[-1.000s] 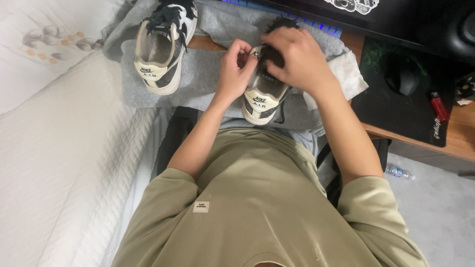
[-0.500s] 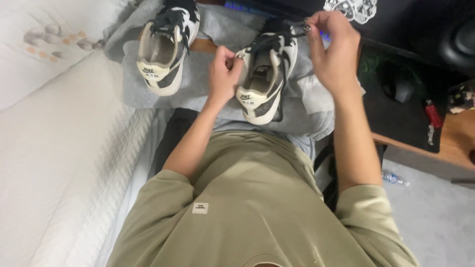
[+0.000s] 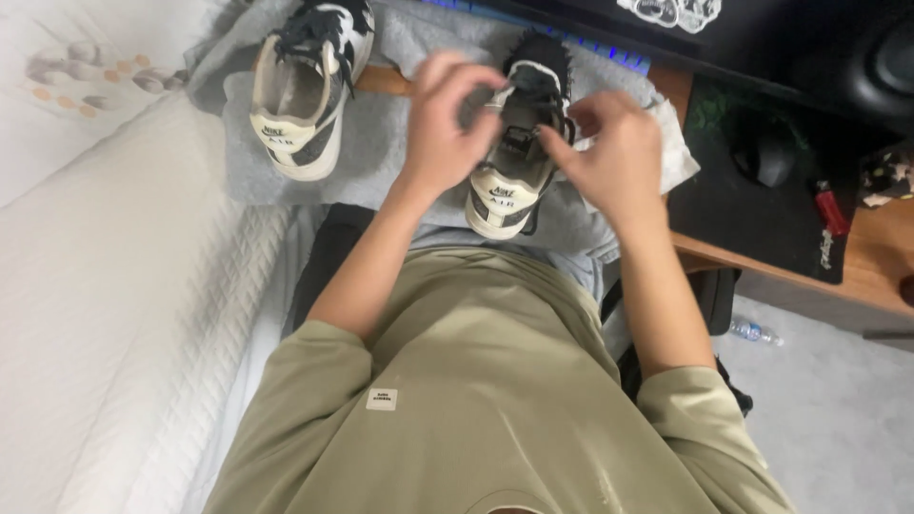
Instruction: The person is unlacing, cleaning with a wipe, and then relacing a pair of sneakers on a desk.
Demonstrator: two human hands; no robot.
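**Both hands on the near sneaker**

Near sneaker (image 3: pixel 514 167), cream w/ black panels, sits heel toward the person on a grey towel (image 3: pixel 381 143) spread over the tabletop (image 3: pixel 857 276) edge. Left hand (image 3: pixel 443 119) is curled at the shoe's left side near the tongue, fingers bent in and pinching; what exactly it pinches can't be made out. Right hand (image 3: pixel 614 157) is on the shoe's right side, fingers closed in a pinch at the lace area, touching the upper; looks like a black lace, but too blurred to be sure. Second sneaker (image 3: pixel 305 90), same colours, lies on the towel to the left, well apart from both hands, opening up. Right of the towel: black mouse pad (image 3: pixel 762 228) w/ a dark mouse (image 3: pixel 762 152). White bed (image 3: pixel 124 314) runs along the left.
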